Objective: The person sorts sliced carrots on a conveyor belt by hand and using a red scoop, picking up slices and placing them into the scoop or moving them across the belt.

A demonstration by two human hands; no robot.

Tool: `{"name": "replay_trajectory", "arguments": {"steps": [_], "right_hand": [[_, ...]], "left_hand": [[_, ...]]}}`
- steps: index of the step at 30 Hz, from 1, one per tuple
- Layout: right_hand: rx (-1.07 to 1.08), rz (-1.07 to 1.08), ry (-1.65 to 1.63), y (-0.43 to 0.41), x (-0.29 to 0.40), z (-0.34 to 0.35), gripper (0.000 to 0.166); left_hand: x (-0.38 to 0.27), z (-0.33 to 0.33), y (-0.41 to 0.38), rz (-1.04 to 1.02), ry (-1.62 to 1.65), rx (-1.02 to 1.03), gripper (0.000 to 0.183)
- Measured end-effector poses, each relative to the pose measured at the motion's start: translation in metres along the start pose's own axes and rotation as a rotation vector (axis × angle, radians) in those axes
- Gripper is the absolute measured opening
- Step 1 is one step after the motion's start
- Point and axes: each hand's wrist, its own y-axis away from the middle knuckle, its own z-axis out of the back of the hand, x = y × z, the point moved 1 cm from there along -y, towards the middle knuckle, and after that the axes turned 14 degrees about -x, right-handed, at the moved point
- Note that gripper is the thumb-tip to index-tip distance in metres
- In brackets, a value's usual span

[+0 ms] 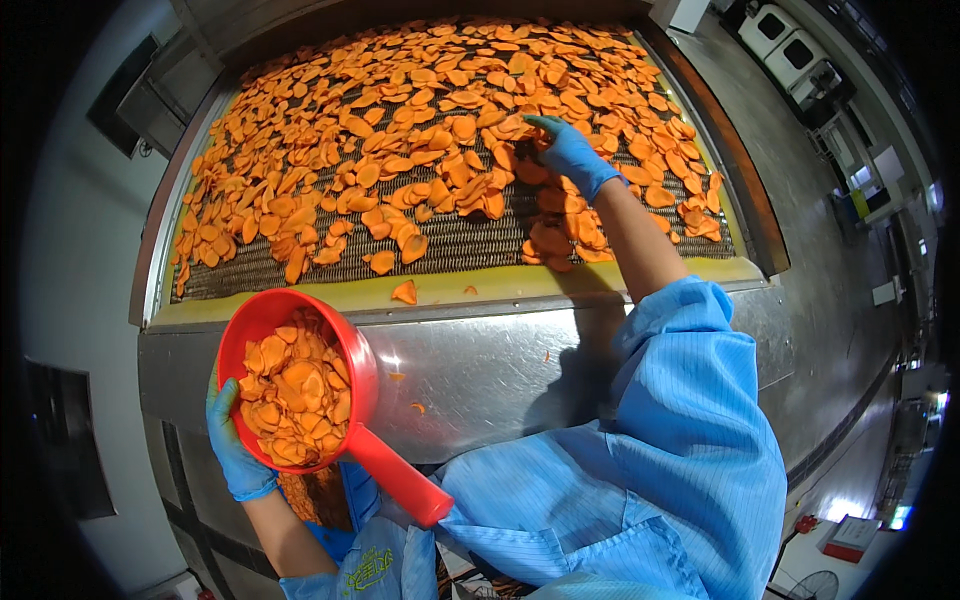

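Note:
My left hand, in a blue glove, grips the rim of a red plastic dipper from its left side. The dipper is tilted towards me and holds many orange root-vegetable slices; its handle points down to the right against my blue smock. On the wire-mesh conveyor belt lies a broad layer of similar slices. My right hand, gloved in blue too, reaches out among them with the thumb spread to the left. Its other fingers are mostly hidden, so whether it holds slices is unclear.
A yellow strip edges the belt, with a metal apron in front bearing a few scraps. Beneath the dipper, a blue crate contains orange pieces. Side rails flank the belt. White machines stand far right.

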Motion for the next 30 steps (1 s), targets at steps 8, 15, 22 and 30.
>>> {"name": "replay_trajectory", "arguments": {"steps": [8, 15, 22, 30], "right_hand": [[-0.152, -0.127, -0.016, -0.017, -0.036, 0.028, 0.039], [0.03, -0.182, 0.139, -0.011, -0.062, 0.062, 0.02], [-0.111, -0.098, 0.418, 0.0, -0.064, 0.062, 0.056], [-0.172, -0.085, 0.377, 0.011, -0.064, 0.033, 0.015]], "left_hand": [[0.003, -0.001, -0.001, -0.02, 0.007, -0.009, 0.045], [0.001, -0.006, 0.004, 0.012, 0.056, -0.031, 0.049], [0.001, -0.003, 0.003, 0.009, 0.023, -0.023, 0.047], [0.0, -0.004, 0.007, -0.006, 0.028, -0.032, 0.049]]}}
